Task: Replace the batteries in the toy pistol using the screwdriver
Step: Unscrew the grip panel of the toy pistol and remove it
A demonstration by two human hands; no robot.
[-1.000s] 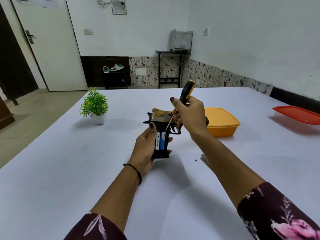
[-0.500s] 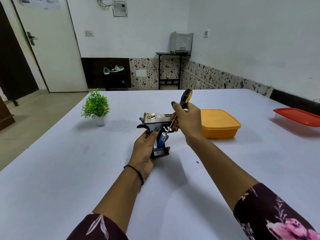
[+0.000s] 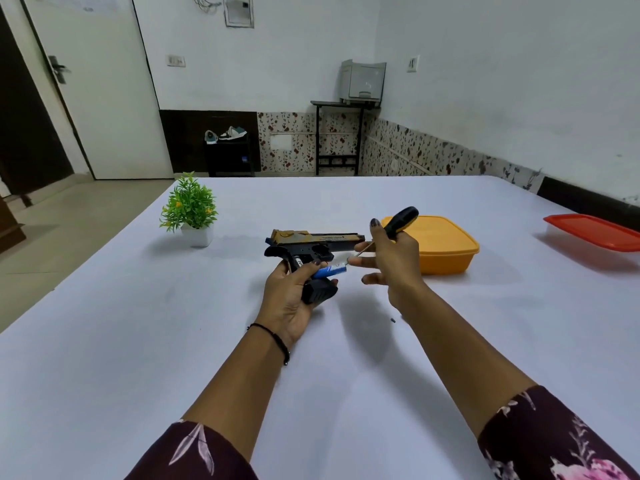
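The left hand point(image 3: 289, 296) grips the toy pistol point(image 3: 313, 242) above the tabletop point(image 3: 104, 341), 1 blue battery point(image 3: 330, 270) jutting toward 3 o'clock. The right hand point(image 3: 393, 263) pinches the screwdriver point(image 3: 404, 218), other fingers spread.

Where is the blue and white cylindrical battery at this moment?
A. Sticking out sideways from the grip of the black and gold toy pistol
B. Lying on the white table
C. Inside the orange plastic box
A: the blue and white battery juts from the grip of the black and gold toy pistol, which the left hand holds.
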